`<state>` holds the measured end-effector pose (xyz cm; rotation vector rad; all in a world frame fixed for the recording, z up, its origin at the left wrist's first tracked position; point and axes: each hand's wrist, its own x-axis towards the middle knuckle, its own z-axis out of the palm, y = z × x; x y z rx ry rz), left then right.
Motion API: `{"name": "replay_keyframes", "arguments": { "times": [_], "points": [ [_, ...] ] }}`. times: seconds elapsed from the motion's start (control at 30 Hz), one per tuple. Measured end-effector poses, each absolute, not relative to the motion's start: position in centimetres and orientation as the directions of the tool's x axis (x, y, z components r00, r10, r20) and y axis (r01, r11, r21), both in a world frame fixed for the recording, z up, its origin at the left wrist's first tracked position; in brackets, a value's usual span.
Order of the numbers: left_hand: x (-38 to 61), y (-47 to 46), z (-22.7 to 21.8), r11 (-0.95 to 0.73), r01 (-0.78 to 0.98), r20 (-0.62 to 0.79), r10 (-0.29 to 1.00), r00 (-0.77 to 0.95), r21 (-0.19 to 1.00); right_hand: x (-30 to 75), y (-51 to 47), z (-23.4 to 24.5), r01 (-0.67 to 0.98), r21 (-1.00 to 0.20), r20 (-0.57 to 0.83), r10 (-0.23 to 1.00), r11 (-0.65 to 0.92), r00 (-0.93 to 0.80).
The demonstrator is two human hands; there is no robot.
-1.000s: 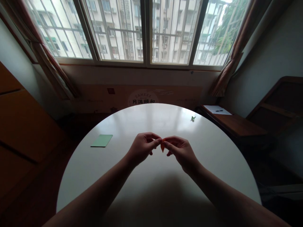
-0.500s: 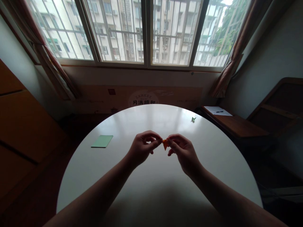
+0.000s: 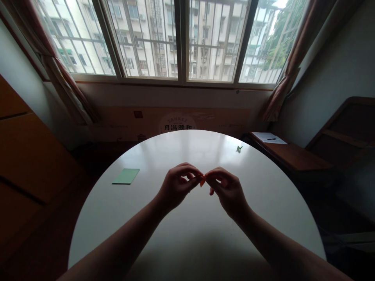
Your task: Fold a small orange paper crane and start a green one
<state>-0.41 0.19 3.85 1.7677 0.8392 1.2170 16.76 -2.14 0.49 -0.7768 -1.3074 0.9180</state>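
Note:
A small piece of folded orange paper point(image 3: 202, 182) is held above the middle of the table between my two hands. My left hand point(image 3: 182, 183) pinches it from the left with thumb and forefinger. From the right, the fingertips of my right hand point(image 3: 225, 187) are closed on its upper edge. Most of the paper is hidden by the fingers; a pointed end shows below them. A small folded green paper figure point(image 3: 239, 149), bird-like in outline, stands far right on the tabletop. Flat on the left side lies a square of green paper point(image 3: 126, 176).
The round white table point(image 3: 187, 234) fills the space before me. Beyond its right edge, a wooden bench point(image 3: 307, 158) bears a white sheet point(image 3: 263, 136) with a black pen point(image 3: 271, 139). A printed cardboard panel point(image 3: 117, 117) stands under the barred window.
The fingertips of both hands have drawn closer together, and the orange paper has turned slightly, with less of it showing. Everything on the table stays in place.

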Motion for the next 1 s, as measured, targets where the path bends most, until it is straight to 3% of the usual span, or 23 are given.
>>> {"name": "replay_keyframes", "arguments": {
  "times": [0.33, 0.5, 0.67, 0.8, 0.9, 1.0],
  "points": [
    [0.2, -0.3, 3.9, -0.281, -0.127, 0.306, 0.911, 0.275, 0.951, 16.1, -3.3, 1.3, -0.070, -0.857, 0.502, 0.859, 0.510, 0.100],
    [0.3, -0.1, 3.5, -0.183, -0.109, 0.208, 0.931, 0.299, 0.977, 16.3, -3.1, 1.2, -0.069, -0.846, 0.519, 0.846, 0.529, 0.120],
    [0.2, 0.2, 3.6, -0.065, -0.024, 0.069, 0.904, 0.422, 0.998, 16.8, -3.0, 1.0, 0.037, -0.818, 0.575, 0.812, 0.574, 0.098],
    [0.1, 0.2, 3.8, -0.046, -0.113, 0.087, 0.915, 0.394, 0.993, 16.8, -3.3, 1.0, 0.074, -0.809, 0.588, 0.806, 0.584, 0.064],
    [-0.2, 0.3, 3.9, -0.078, -0.169, 0.134, 0.927, 0.351, 0.983, 16.7, -3.1, 1.1, -0.044, -0.874, 0.477, 0.872, 0.484, 0.108],
    [-0.5, 0.5, 3.9, -0.084, -0.151, 0.135, 0.921, 0.365, 0.985, 16.7, -2.5, 1.2, -0.229, -0.945, 0.228, 0.972, 0.233, 0.049]
  ]
}}
